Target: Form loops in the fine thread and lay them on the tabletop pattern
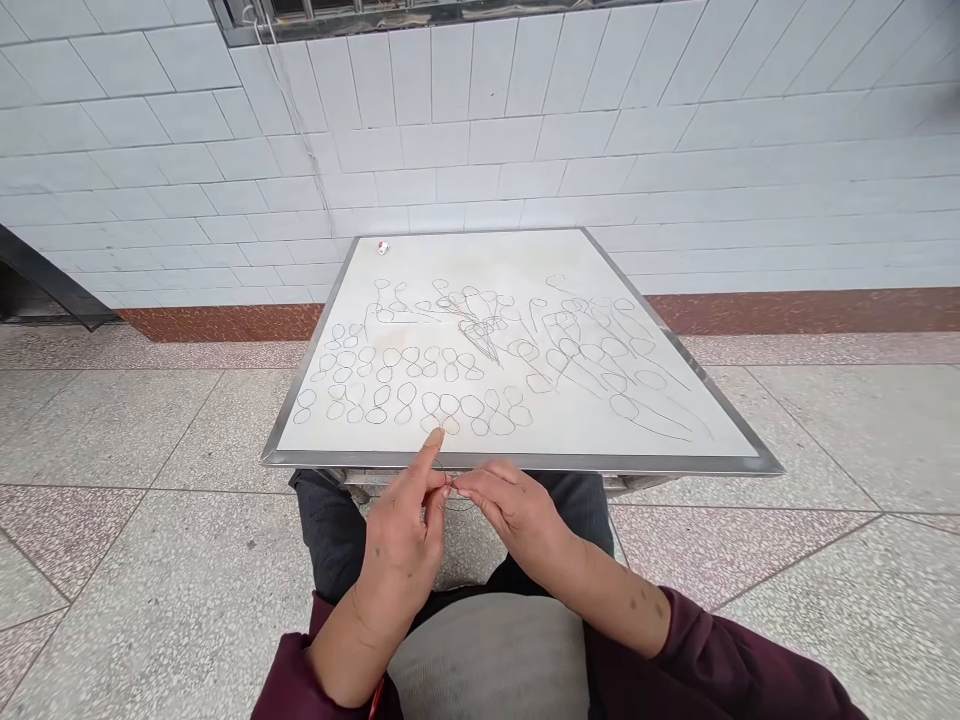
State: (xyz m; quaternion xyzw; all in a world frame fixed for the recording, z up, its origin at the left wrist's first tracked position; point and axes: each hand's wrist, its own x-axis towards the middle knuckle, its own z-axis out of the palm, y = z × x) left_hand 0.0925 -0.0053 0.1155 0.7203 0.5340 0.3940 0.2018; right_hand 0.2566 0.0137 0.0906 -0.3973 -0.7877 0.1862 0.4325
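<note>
My left hand [401,530] and my right hand [525,515] meet just in front of the table's near edge. Between their fingertips is a thin dark wire [460,509], bent into a loop that hangs below the fingers. The left thumb pinches it while the left index finger points out over the table edge. The right thumb and index finger close on the same wire; the exact grip point is too small to make out. Beyond the hands, several wire figure-eights [405,402] lie in rows on the white tabletop [480,252].
A tangled heap of looped wires [484,325] lies mid-table. Longer wires with looped ends [626,405] spread across the right side. A small red-and-white object [383,248] sits at the far left corner. The metal table rim [525,462] borders the near side; a tiled wall [480,150] stands behind.
</note>
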